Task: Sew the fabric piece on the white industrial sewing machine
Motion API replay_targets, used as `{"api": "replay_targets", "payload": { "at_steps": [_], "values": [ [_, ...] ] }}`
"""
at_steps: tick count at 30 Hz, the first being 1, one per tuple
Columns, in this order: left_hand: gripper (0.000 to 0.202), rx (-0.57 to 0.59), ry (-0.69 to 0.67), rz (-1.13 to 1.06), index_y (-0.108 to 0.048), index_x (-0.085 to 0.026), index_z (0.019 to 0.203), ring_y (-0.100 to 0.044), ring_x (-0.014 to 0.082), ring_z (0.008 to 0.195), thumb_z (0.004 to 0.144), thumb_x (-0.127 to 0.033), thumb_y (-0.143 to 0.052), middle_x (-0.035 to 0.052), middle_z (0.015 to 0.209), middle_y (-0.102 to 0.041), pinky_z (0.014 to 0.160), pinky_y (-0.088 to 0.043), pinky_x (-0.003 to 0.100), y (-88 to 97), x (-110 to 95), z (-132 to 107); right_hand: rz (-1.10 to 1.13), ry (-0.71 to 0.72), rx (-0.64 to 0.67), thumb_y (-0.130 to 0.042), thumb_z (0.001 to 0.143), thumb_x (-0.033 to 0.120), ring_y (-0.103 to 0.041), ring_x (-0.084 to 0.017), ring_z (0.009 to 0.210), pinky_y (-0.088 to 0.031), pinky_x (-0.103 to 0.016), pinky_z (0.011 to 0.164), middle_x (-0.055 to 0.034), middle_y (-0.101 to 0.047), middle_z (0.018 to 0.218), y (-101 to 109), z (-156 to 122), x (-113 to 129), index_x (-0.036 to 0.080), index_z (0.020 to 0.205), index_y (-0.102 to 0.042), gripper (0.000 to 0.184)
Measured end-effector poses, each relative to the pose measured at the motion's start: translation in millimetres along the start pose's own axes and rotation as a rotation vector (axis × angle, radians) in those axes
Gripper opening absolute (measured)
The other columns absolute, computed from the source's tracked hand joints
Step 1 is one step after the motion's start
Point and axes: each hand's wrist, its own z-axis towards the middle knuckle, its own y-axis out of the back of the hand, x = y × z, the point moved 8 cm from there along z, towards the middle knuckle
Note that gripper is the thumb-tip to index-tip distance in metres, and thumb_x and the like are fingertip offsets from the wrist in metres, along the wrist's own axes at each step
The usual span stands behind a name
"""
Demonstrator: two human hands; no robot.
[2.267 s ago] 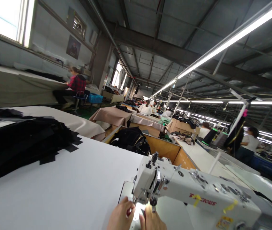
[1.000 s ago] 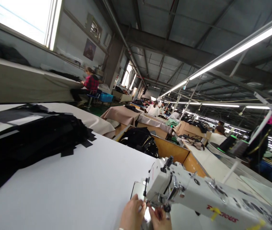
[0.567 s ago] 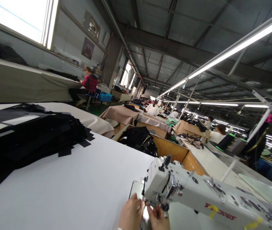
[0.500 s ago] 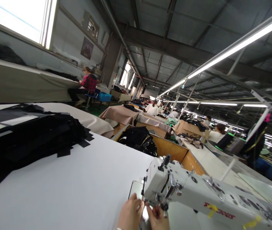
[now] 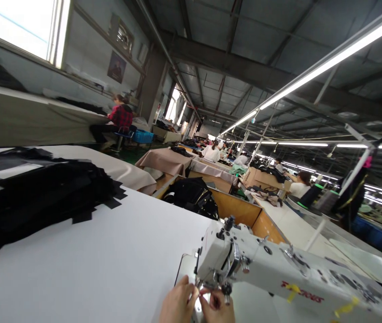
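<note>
Two hands close together at the needle end of a sewing machine (image 5: 261, 260); clock read from the hands.

At 12 o'clock I see a wooden bin (image 5: 238, 208) holding a heap of black goods (image 5: 193, 195) with yellowish edging; at 11, farther off, a blue crate (image 5: 143, 136), contents unclear. Left hand (image 5: 178, 302) and right hand (image 5: 218, 307) each bring thumb and finger together, tips nearly meeting; cannot tell what, if anything, they pinch. The machine, white with metal fittings, stretches from 1 to 3. Square-cornered black pieces (image 5: 46, 193) pile at 10 on a smooth white tabletop (image 5: 110, 260). Red lettering (image 5: 314, 298) ends "IOUS", yellow tape (image 5: 293, 292) across its start.
</note>
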Motion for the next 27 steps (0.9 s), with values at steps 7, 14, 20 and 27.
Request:
{"api": "replay_targets", "payload": {
  "at_steps": [7,14,20,27],
  "values": [
    [0.026,0.017,0.013,-0.016,-0.071,-0.015,0.080,-0.062,0.0124,0.076,0.100,-0.008,-0.054,0.0041,0.093,-0.064,0.068,-0.038,0.022,1.3,-2,-3,-0.003,0.017,0.005,-0.064,0.080,0.072,-0.054,-0.020,0.049,-0.043,-0.029,0.052,-0.0049,-0.058,0.052,0,0,-1,0.019,0.068,-0.077,0.055],
    [0.027,-0.001,0.029,-0.019,-0.070,-0.013,0.081,-0.061,0.0141,0.077,0.096,-0.002,-0.051,0.0057,0.090,-0.063,0.069,-0.038,0.023,3.9,-5,1,0.017,-0.039,-0.008,-0.071,0.078,0.066,-0.061,-0.025,0.058,-0.051,-0.033,0.060,-0.0097,-0.065,0.060,5,-1,0,0.019,0.069,-0.076,0.049],
    [0.028,-0.015,0.077,-0.006,-0.072,-0.013,0.086,-0.062,0.0142,0.076,0.099,-0.006,-0.049,0.0067,0.095,-0.064,0.068,-0.038,0.024,10.5,-8,-1,0.077,-0.118,0.013,-0.069,0.081,0.056,-0.064,-0.026,0.068,-0.053,-0.032,0.061,-0.0110,-0.068,0.071,5,-2,-4,0.019,0.076,-0.076,0.038],
    [0.029,-0.012,0.096,0.023,-0.073,-0.014,0.089,-0.064,0.0151,0.081,0.103,-0.011,-0.048,0.0066,0.095,-0.064,0.069,-0.039,0.024,11.6,-8,-5,0.109,-0.216,0.033,-0.070,0.077,0.059,-0.065,-0.026,0.065,-0.054,-0.033,0.065,-0.0099,-0.068,0.069,1,-1,-11,0.018,0.071,-0.070,0.042]
  ]
}}
